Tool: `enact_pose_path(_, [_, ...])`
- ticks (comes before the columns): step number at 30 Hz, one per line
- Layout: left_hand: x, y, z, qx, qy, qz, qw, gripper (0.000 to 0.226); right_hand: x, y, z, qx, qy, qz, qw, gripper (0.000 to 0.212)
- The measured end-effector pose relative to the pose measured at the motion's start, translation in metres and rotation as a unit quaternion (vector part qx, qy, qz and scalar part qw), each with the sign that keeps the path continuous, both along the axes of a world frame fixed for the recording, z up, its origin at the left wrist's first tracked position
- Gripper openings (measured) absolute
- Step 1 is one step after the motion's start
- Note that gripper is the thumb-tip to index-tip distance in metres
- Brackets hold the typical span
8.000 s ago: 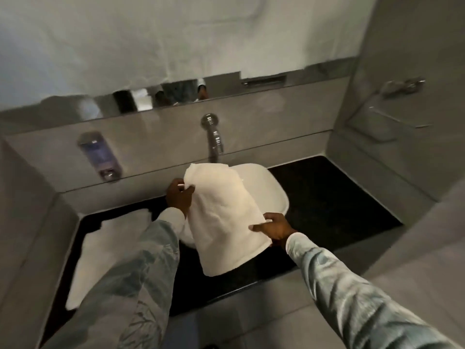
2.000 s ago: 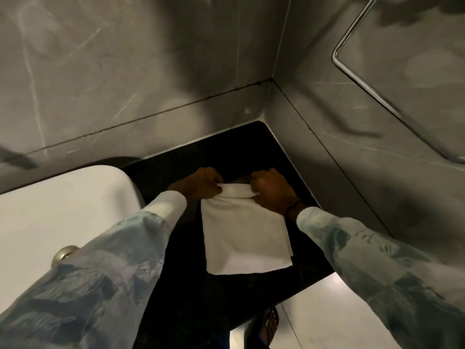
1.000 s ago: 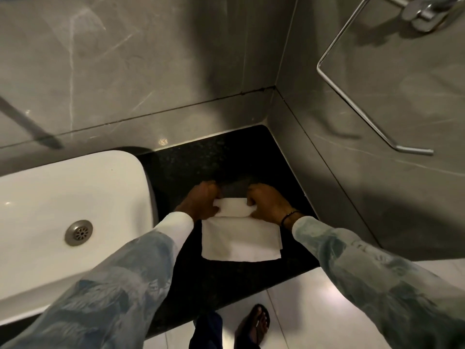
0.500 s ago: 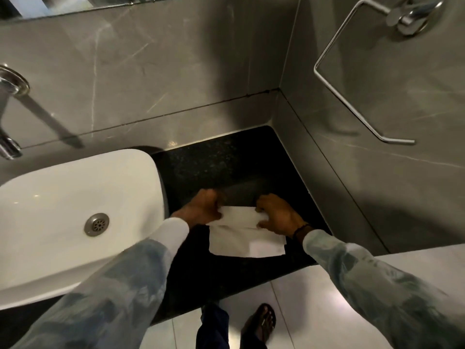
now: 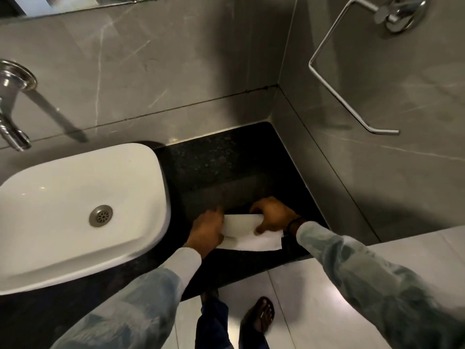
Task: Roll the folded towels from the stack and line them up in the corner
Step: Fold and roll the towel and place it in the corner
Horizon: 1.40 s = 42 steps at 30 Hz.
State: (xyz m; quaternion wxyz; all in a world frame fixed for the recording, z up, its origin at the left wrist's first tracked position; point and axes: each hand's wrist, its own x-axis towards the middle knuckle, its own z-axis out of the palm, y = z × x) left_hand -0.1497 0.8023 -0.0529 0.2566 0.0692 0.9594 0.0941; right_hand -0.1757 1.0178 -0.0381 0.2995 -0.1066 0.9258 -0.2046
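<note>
Here, from the head view: white towel flat on the black counter, mostly rolled, one short flap left lying toward the body. Left hand curled round the roll's left end, right hand curled over its right end, thumb pressing down on the near side. White basin just left of the left hand; tap farther off on that side. Corner of the grey walls beyond both hands, a stretch of bare counter between it and the roll. Metal towel bar above and right of the right hand.

Probably the last turns of the roll. Likely trouble: uneven pressure from the two hands, giving a cone instead of a cylinder. Slack in the final turn, letting the flap spring open once released. Roll sitting near the counter's front edge, so a careless pull toward the body could drop it to the floor.
</note>
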Motion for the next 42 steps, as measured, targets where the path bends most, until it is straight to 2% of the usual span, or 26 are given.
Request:
enact_pose_path(5, [-0.009,-0.025,0.012,0.088,-0.078,0.013,0.993,0.057,0.033,0.001,-0.013,0.015,0.11,0.046,0.993,0.053])
enact_pose_path(8, [-0.015,-0.031,0.018,0.065,-0.107,0.01,0.992,0.067,0.052,0.0,-0.017,0.035,0.178,0.101,0.978,0.05])
enact_pose_path(11, [-0.011,-0.029,0.021,0.062,-0.106,0.006,0.992,0.059,0.073,-0.001,-0.023,0.047,0.218,0.117,0.968,0.046])
enact_pose_path(13, [-0.005,-0.027,0.022,0.061,-0.091,-0.006,0.994,0.058,0.081,-0.001,-0.024,0.043,0.209,0.11,0.971,0.049])
enact_pose_path(17, [0.017,-0.019,0.015,0.055,-0.039,-0.068,0.995,0.062,0.075,0.0,-0.009,0.024,0.128,0.084,0.988,0.058])
enact_pose_path(21, [0.034,-0.024,0.006,0.101,0.001,-0.051,0.994,0.052,0.077,0.0,-0.006,-0.014,0.104,0.036,0.994,0.066])
enact_pose_path(23, [0.042,-0.026,0.005,0.108,0.002,-0.048,0.993,0.051,0.08,-0.004,-0.01,0.004,0.101,0.035,0.994,0.074])
enact_pose_path(28, [0.05,-0.025,0.005,0.082,-0.018,-0.064,0.994,0.079,0.082,-0.01,-0.016,0.084,0.107,0.066,0.988,0.07])
enact_pose_path(30, [0.048,-0.022,0.006,0.052,-0.035,-0.089,0.994,0.084,0.083,-0.011,-0.019,0.092,0.106,0.066,0.988,0.069])
enact_pose_path(32, [0.042,-0.021,0.0,0.038,-0.014,-0.116,0.992,0.082,0.08,-0.012,-0.019,0.091,0.111,0.069,0.987,0.069])
enact_pose_path(35, [0.013,-0.013,0.0,0.005,0.049,-0.168,0.985,0.069,0.063,-0.006,-0.01,0.072,0.112,0.034,0.991,0.071])
enact_pose_path(37, [-0.025,-0.002,0.018,-0.03,0.051,-0.196,0.979,0.077,0.04,-0.002,0.002,0.068,0.103,-0.013,0.992,0.064])
enact_pose_path(39, [-0.069,0.008,0.035,-0.061,0.07,-0.243,0.966,0.083,0.01,-0.004,0.016,0.105,0.118,-0.061,0.986,0.057])
enact_pose_path(42, [-0.131,0.029,0.051,-0.064,0.117,-0.308,0.942,0.078,-0.032,-0.006,0.026,0.146,0.058,-0.129,0.979,0.067])
